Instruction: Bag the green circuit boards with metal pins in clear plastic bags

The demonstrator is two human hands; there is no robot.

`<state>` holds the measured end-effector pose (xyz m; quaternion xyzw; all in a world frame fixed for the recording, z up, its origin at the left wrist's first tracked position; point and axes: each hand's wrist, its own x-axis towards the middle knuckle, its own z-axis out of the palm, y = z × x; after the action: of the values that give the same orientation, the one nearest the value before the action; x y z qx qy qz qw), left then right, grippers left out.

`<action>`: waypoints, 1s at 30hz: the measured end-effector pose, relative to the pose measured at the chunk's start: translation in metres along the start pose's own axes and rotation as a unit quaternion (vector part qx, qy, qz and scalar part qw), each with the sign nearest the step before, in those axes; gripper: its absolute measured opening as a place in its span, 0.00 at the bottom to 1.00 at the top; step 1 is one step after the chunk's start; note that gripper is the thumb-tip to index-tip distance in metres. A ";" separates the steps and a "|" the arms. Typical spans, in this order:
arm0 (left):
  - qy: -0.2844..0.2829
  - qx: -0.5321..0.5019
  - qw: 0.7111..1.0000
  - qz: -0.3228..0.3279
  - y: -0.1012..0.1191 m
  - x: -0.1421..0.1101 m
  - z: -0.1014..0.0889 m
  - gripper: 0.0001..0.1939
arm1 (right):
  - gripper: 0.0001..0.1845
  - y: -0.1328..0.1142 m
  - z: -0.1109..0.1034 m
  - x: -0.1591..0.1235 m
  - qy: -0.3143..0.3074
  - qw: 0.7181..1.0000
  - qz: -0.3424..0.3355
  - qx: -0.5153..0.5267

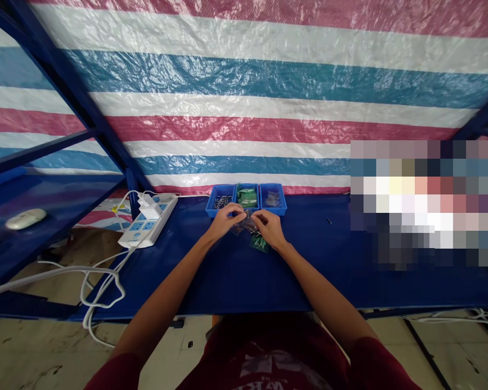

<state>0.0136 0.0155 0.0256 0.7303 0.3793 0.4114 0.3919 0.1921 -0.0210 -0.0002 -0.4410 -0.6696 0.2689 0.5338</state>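
1. While a striped plastic sheet point(268, 103) is hanging behind the blue surface point(236, 290), three blue bins are standing side by side at its far edge: the left bin point(212, 213) is holding small fasteners point(223, 202), the middle bin point(248, 209) green packets point(247, 197) and the right bin point(283, 209) clear packets point(272, 199).
2. To the left, a white power strip point(142, 227) is carrying a plug adapter point(149, 208), with white cables point(65, 271) looping over the edge; a pale mouse point(26, 219) is resting on a separate blue surface beyond.
3. Well right of the bins, a small dark piece point(329, 221) is lying alone, and a pixelated patch point(415, 206) is masking the far right end.
4. Just in front of the bins, a loose pile of small packets and parts point(250, 223) is lying between the hands, a green packet point(259, 243) nearest the person.
5. Both forearms are reaching forward and converging; the left hand point(228, 221) is partly covering the left bin's near corner, while the right hand point(269, 228) is screening part of the pile.
6. Fingers are curling inward on both hands, thumbs close to fingertips; whether either is gripping anything, one cannot tell.
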 end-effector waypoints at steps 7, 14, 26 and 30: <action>0.007 -0.078 0.996 -0.041 -0.007 0.000 0.000 0.20 | 0.17 0.001 -0.001 0.000 0.006 1.000 0.007 0.013; -0.009 -0.121 0.989 -0.084 0.006 -0.002 -0.001 0.25 | 0.13 0.008 -0.001 -0.001 -0.013 0.988 -0.107 -0.110; -0.036 -0.219 0.969 -0.113 0.004 -0.002 0.001 0.20 | 0.12 0.005 0.000 0.000 0.002 0.991 -0.099 -0.088; -0.004 -0.115 0.992 -0.051 0.001 -0.001 0.001 0.22 | 0.15 0.005 0.000 0.000 0.006 0.994 -0.070 -0.079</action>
<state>0.0146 0.0139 0.0253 0.6617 0.3651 0.4288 0.4950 0.1936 -0.0185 -0.0039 -0.4354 -0.7148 0.1745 0.5186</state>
